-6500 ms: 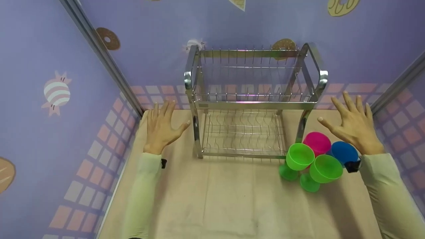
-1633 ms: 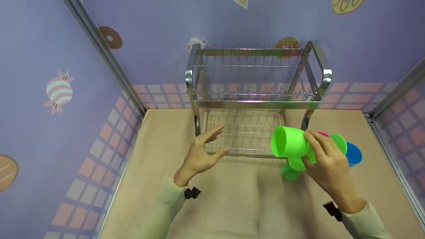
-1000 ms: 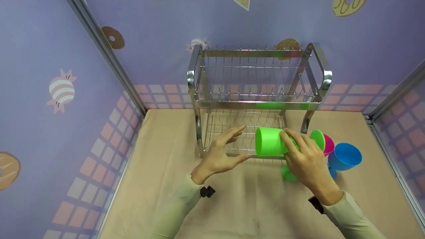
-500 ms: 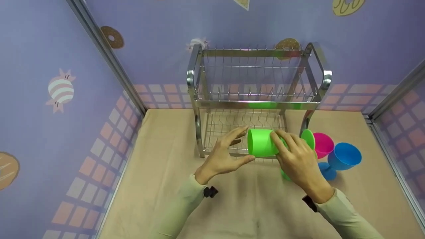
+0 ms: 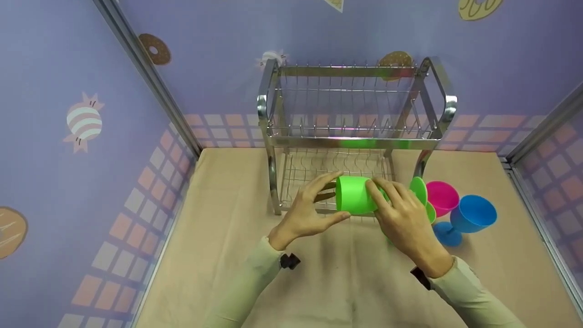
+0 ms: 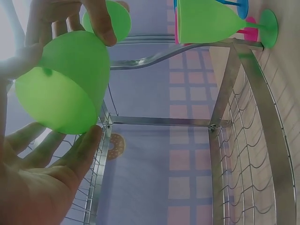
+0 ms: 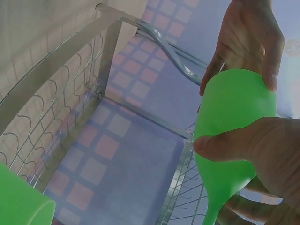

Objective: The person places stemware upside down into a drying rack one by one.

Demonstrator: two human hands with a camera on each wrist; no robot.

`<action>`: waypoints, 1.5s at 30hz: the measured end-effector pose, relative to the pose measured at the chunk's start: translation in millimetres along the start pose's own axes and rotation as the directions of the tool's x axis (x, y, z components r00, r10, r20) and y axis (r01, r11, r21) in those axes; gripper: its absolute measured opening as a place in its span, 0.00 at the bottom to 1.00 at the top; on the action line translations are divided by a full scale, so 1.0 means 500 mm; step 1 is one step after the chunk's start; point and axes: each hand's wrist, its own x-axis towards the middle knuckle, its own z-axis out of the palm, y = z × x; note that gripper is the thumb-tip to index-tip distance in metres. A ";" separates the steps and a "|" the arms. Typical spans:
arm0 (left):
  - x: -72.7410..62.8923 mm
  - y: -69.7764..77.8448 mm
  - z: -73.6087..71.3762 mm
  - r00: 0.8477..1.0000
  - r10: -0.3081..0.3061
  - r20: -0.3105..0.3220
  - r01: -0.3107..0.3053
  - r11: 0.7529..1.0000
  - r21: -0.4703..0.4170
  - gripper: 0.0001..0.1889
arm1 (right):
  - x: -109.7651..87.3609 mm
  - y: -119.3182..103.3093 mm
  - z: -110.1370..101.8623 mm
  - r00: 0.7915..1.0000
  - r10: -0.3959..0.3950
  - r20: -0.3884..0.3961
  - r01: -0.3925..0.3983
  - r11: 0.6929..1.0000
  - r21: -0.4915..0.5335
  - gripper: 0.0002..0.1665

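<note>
A bright green plastic goblet [image 5: 353, 195] lies sideways in the air before the rack, its mouth toward the left. My right hand [image 5: 403, 216] grips it around the lower bowl and stem, and the foot shows beyond the fingers. My left hand [image 5: 307, 212] is spread at the rim, thumb below and fingers above, looking fairly straight; fingertips appear to touch the goblet [image 6: 70, 84] in the left wrist view. Behind my right hand stands a second green goblet [image 6: 208, 21], mostly hidden in the head view. A pink goblet [image 5: 441, 197] and a blue goblet [image 5: 473, 214] stand upright to the right.
A two-tier metal dish rack [image 5: 350, 143] stands behind both hands against the patterned back wall [image 5: 218, 73]. Its lower wire tray sits near the cloth-covered table [image 5: 227, 182]. Side walls with metal frame rails [image 5: 150, 77] bound the space.
My right hand has lifted one green goblet from the group, turned it sideways and carried it left. My left hand has moved right to its rim. The other goblets still stand on the right.
</note>
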 end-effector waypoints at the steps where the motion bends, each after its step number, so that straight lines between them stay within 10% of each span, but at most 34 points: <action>1: 0.001 -0.001 0.000 1.000 0.001 -0.005 -0.001 1.000 -0.005 0.44 | 0.001 0.000 0.000 1.000 0.000 0.000 0.000 1.000 0.001 0.44; 11: 0.001 -0.005 -0.023 0.996 -0.003 -0.085 0.001 1.000 -0.024 0.43 | -0.006 -0.001 -0.010 0.988 0.046 -0.148 -0.021 0.986 0.164 0.38; 16: -0.004 -0.010 -0.031 0.991 -0.041 -0.124 0.032 0.997 -0.071 0.43 | -0.032 -0.005 0.004 0.949 0.231 -0.213 -0.115 0.886 0.448 0.34; 19: -0.005 -0.011 -0.029 0.989 -0.062 -0.135 0.050 0.995 -0.092 0.43 | -0.053 -0.014 0.026 0.908 0.385 -0.164 -0.204 0.750 0.629 0.31; 26: -0.002 -0.003 -0.012 0.989 -0.055 -0.137 0.039 0.992 -0.122 0.42 | -0.075 -0.039 0.067 0.760 0.627 0.169 -0.309 0.121 0.943 0.32; 31: -0.001 0.002 0.002 0.991 -0.045 -0.125 0.025 0.987 -0.159 0.42 | -0.059 -0.043 0.073 0.722 0.632 0.282 -0.221 -0.174 0.959 0.32; 37: -0.002 0.008 0.014 0.992 -0.040 -0.116 0.022 0.988 -0.151 0.42 | -0.041 -0.048 0.077 0.686 0.656 0.316 -0.106 -0.339 0.935 0.31; 45: 0.001 0.012 0.025 0.991 -0.031 -0.127 0.014 0.990 -0.139 0.42 | -0.038 -0.050 0.087 0.682 0.655 0.325 -0.036 -0.415 0.909 0.32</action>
